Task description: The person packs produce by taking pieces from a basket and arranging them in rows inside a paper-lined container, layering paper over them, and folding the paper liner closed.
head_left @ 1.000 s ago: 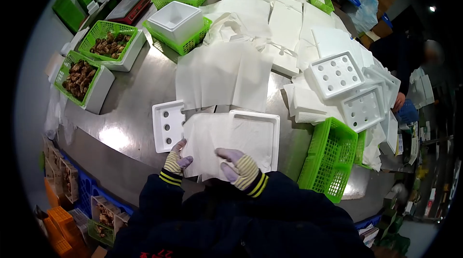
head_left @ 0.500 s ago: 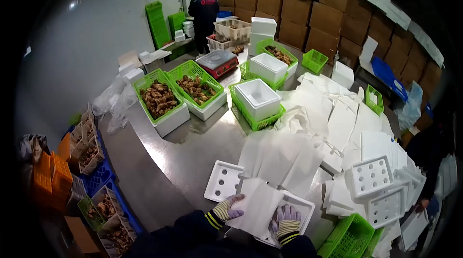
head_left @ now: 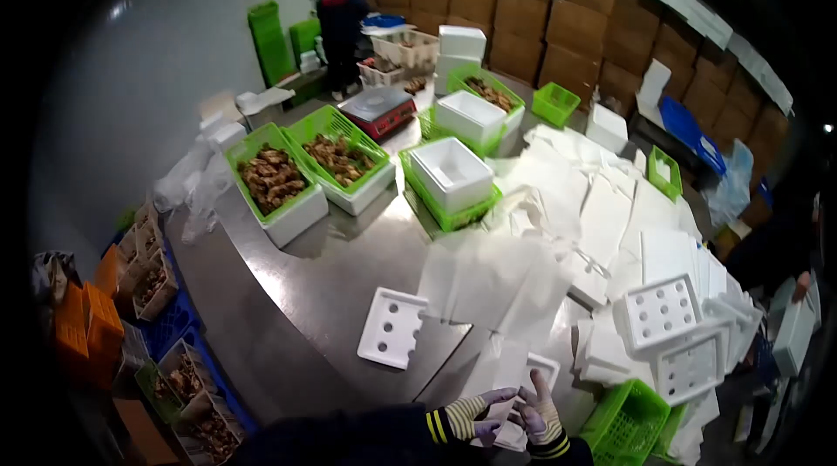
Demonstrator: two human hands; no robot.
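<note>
My left hand (head_left: 486, 412), in a pale purple glove with a striped cuff, is closed on a folded part of a white sheet (head_left: 495, 368) near the bottom edge. Close beside it is my right hand (head_left: 539, 412), gloved alike, with its index finger stretched up and the other fingers apart and bent toward the left hand. Under and behind both hands lies a white foam tray (head_left: 547, 366), mostly covered by the sheet and hands. A white foam lid with round holes (head_left: 392, 327) rests on the metal table to the left.
Green baskets of brown knobbly pieces (head_left: 272, 180) sit at the left on the metal table (head_left: 323, 274). White sheets (head_left: 488, 278) and foam lids (head_left: 660, 312) spread rightward. An empty green basket (head_left: 626, 422) is at the right. One person (head_left: 343, 26) stands behind, another at the far right.
My right hand has lifted off the tray and come close to my left. The left hand has moved right, and the sheet is now folded between them. The far-right person's hand has risen.
</note>
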